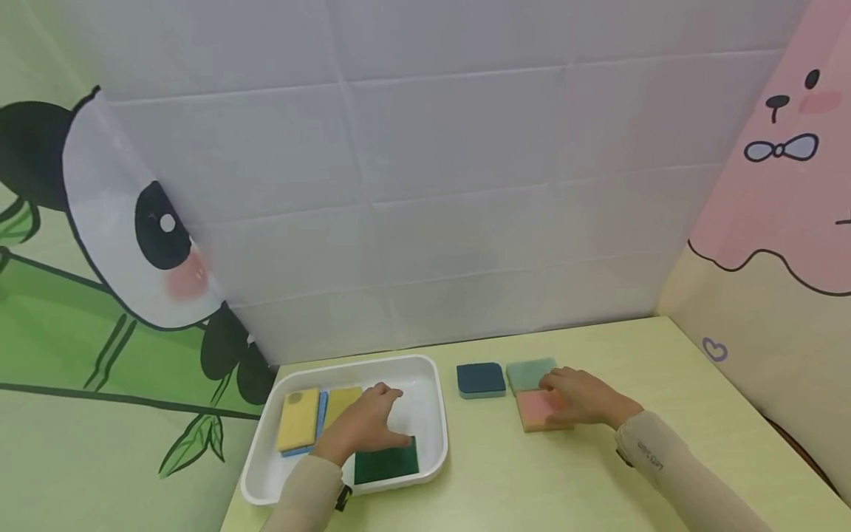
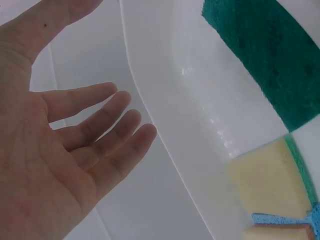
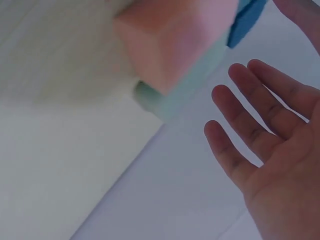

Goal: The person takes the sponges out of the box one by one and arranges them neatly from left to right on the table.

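My left hand (image 1: 366,425) hovers over the white tray (image 1: 425,403), fingers spread and holding nothing. Below it lies a dark green scouring pad (image 1: 387,464). A yellow sponge (image 1: 299,415) sits on a blue sponge (image 1: 323,412) at the tray's left, and another yellow sponge (image 1: 342,400) is partly hidden behind the hand. On the table, my right hand (image 1: 585,399) hangs close over a pink sponge (image 1: 534,412), covering its right part. Its fingers look loosely extended with nothing between them in the right wrist view. A pale green sponge (image 1: 528,374) lies just behind the pink one.
A dark blue sponge (image 1: 480,378) with a lighter underside lies between the tray and the pale green sponge. White cloth (image 1: 465,222) hangs along the table's back edge. Printed panels stand at both sides, a panda (image 1: 113,222) at left and a pink figure (image 1: 778,185) at right.
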`<control>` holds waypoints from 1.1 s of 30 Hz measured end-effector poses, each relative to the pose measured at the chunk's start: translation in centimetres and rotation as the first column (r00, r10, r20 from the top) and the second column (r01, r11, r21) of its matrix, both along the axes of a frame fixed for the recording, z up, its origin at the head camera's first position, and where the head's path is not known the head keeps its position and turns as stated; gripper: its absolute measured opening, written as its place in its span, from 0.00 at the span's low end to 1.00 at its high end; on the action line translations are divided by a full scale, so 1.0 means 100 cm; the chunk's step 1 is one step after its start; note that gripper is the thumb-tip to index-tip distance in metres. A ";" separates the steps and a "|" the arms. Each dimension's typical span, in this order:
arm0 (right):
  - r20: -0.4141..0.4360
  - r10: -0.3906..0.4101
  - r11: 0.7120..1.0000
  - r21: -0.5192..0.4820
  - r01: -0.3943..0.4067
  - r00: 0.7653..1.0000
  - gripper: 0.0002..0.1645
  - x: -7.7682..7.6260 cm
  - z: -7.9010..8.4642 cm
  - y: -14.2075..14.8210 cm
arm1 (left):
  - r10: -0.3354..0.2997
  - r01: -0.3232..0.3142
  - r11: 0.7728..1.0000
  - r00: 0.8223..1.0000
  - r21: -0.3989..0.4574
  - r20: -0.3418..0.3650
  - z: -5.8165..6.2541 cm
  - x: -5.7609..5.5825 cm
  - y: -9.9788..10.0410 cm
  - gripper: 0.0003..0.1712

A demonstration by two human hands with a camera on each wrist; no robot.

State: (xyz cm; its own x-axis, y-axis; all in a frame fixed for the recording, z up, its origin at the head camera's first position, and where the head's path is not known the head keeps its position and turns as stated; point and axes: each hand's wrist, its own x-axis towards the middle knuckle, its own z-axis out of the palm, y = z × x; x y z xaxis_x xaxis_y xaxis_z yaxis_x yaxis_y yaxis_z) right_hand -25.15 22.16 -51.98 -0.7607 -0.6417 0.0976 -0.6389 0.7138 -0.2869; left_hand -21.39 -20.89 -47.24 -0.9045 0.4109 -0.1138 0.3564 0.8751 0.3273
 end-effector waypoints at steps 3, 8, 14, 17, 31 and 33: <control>-0.081 0.036 0.999 0.029 -0.034 0.996 0.30 0.004 0.008 -0.008 | 0.018 -0.018 1.000 1.000 0.001 0.014 0.001 0.000 -0.005 0.49; -0.166 0.071 0.996 0.059 -0.062 0.984 0.32 0.012 0.022 -0.020 | 0.031 -0.031 1.000 1.000 0.003 0.004 0.002 0.000 -0.013 0.48; -0.202 0.087 0.995 0.068 -0.075 0.975 0.34 0.021 0.037 -0.032 | 0.053 -0.053 0.999 0.999 0.000 -0.013 0.001 -0.003 -0.025 0.48; -0.212 0.093 0.994 0.076 -0.078 0.973 0.34 0.024 0.041 -0.036 | 0.076 -0.076 0.997 0.997 -0.010 -0.011 0.000 -0.004 -0.034 0.48; -0.191 0.085 0.995 0.063 -0.075 0.978 0.35 0.032 0.044 -0.046 | 0.293 -0.297 0.953 0.953 -0.054 -0.076 0.002 -0.010 -0.077 0.42; -0.182 0.088 0.995 0.063 -0.078 0.979 0.35 0.033 0.044 -0.047 | 0.336 -0.341 0.938 0.938 -0.057 -0.083 0.003 -0.009 -0.081 0.39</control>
